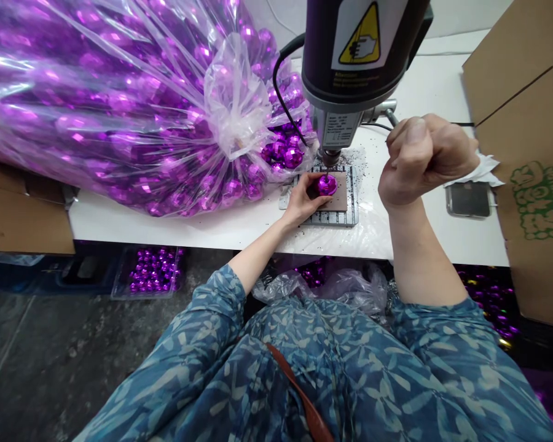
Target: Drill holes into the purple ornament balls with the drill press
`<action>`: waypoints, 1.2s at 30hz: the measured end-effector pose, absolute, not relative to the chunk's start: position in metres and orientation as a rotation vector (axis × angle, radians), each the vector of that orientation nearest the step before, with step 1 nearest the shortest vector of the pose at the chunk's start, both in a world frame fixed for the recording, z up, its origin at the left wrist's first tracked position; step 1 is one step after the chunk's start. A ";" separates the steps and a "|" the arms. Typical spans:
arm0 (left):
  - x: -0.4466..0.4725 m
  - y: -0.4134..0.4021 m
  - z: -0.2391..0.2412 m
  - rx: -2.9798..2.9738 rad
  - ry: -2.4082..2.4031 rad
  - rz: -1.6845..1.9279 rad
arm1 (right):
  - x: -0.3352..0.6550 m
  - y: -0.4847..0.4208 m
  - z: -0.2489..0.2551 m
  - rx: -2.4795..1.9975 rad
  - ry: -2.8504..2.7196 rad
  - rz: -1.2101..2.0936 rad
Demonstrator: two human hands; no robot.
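Note:
A shiny purple faceted ball (327,185) rests on a brown board over the slotted metal base (352,215) of a drill press (350,67). My left hand (304,199) grips the ball between thumb and fingers from the left. Directly above, the drill bit (328,170) meets the top of the ball, or very nearly; I cannot tell how deep it is. Raised at the right of the machine, my right hand (424,153) is closed around the end of the feed lever (391,116), most of which the fingers hide.
A big clear plastic bag (120,110) of purple balls covers the table's left. Cardboard boxes (529,153) stand at the right, near a dark flat device (469,199) with tissue. Dark shavings litter the white table (120,224). Below sits a clear bin (150,270) of purple balls.

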State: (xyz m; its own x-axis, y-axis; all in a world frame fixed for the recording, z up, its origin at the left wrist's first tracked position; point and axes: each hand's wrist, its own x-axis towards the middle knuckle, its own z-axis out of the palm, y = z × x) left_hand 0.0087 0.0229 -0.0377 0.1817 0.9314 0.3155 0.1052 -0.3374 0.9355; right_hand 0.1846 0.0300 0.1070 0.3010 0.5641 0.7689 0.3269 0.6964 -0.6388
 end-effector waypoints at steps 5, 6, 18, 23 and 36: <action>0.009 0.024 -0.039 1.634 1.020 1.248 | 0.187 0.036 0.098 -0.861 -1.282 0.154; 0.008 0.024 -0.040 1.639 1.014 1.248 | 0.189 0.037 0.096 -0.863 -1.281 0.153; 0.008 0.026 -0.045 1.669 1.014 1.257 | 0.195 0.047 0.079 -0.908 -1.285 0.154; 0.009 0.022 -0.037 1.621 1.040 1.262 | 0.190 0.044 0.088 -0.897 -1.291 0.154; 0.013 0.016 -0.029 1.584 1.109 1.307 | 0.170 0.044 0.227 -0.985 -1.316 0.466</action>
State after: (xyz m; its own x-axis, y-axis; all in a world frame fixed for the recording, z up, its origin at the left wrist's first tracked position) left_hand 0.0125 0.0158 -0.0288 0.0877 0.9500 0.2997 0.1402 -0.3096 0.9405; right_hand 0.1699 0.0442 0.2268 0.2401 0.7754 0.5841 0.2346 0.5375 -0.8100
